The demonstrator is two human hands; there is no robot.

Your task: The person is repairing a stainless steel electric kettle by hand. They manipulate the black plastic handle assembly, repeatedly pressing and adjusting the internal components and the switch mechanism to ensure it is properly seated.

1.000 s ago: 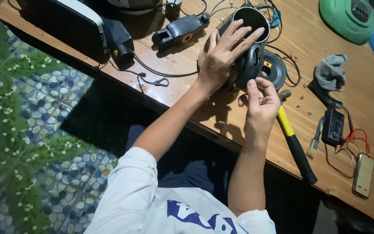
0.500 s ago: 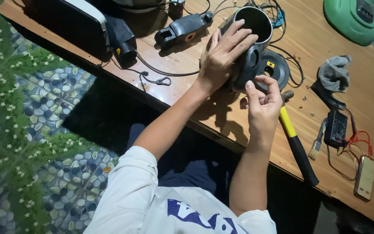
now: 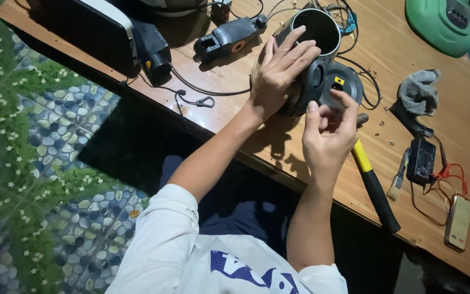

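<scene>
Here, compared with a second ago, the right hand (image 3: 327, 133) is seen lifted slightly toward the round black housing (image 3: 314, 65), its fingertips now pinched together just beside the housing's lower edge; whether something small is held between them cannot be told. The left hand (image 3: 279, 73) is unchanged, spread flat over the side of the housing and pressing it steady on the table (image 3: 409, 98). The housing thus lies under the left palm, touching it. A yellow-handled hammer (image 3: 373, 182) lies near the right wrist.
</scene>
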